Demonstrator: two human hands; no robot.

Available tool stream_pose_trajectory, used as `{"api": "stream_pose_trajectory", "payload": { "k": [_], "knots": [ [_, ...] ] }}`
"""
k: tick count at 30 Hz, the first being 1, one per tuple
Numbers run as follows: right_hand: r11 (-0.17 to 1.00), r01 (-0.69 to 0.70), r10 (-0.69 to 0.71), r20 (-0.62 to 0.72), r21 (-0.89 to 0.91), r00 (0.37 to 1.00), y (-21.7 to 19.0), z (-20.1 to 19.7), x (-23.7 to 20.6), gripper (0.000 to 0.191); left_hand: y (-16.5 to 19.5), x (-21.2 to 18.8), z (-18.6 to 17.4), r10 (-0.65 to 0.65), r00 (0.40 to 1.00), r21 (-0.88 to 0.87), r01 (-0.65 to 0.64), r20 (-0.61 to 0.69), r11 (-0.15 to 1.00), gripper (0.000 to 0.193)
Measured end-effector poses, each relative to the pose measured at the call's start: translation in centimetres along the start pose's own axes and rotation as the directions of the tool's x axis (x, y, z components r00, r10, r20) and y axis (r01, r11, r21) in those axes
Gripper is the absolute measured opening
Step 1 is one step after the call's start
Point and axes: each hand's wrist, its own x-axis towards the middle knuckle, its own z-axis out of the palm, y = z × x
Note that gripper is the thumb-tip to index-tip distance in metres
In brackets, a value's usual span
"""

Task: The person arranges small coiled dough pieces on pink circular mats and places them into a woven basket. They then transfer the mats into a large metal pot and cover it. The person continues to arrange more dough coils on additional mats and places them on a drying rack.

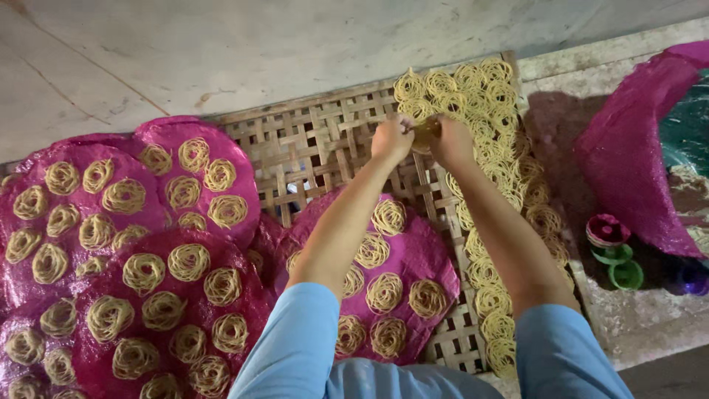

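Note:
My left hand [391, 138] and my right hand [450, 142] meet over the far part of a woven bamboo tray [310, 148]. Together they hold a small yellowish noodle coil [426, 133] between the fingers. Both arms wear light blue sleeves. Rows of pale yellow noodle coils [487, 111] lie on the tray's right side, right by my right hand. Below my arms a round magenta mat [417, 251] carries several more coils.
Several magenta mats [159, 222] covered with noodle coils overlap at the left. A magenta cloth [635, 162] lies at the right, with small green and pink round lids [617, 251] beside it on a stone ledge. Pale stone floor lies beyond the tray.

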Motion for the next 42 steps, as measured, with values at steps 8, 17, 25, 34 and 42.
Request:
{"api": "stream_pose_trajectory", "payload": {
  "k": [8,17,25,34,42],
  "knots": [
    [0.97,0.165,-0.211,-0.273,-0.181,0.939,0.6,1.4,0.1,0.044,0.2,-0.5,-0.3,0.27,0.952,0.303,-0.216,-0.147,0.928,0.031],
    [0.984,0.177,-0.165,-0.209,0.038,0.964,1.2,2.5,-12.5,0.035,-10.4,-14.9,-0.9,0.469,0.881,0.648,-0.387,0.052,0.656,0.052],
    [0.753,-0.283,0.153,0.261,0.593,0.953,1.7,6.2,-18.4,0.026,-9.7,-15.9,0.3,0.223,0.968,0.425,-0.252,0.118,0.869,0.025],
    [0.103,-0.617,0.364,0.547,0.78,0.754,2.3,2.1,-13.8,0.022,-5.5,-16.9,1.7,0.26,0.965,-0.188,-0.263,-0.042,0.946,0.024],
    [0.425,-0.494,0.338,0.373,0.759,0.864,2.5,0.3,-5.5,0.021,-10.9,-20.6,-1.2,0.418,0.907,0.424,-0.397,0.047,0.814,0.051]
  ]
}}
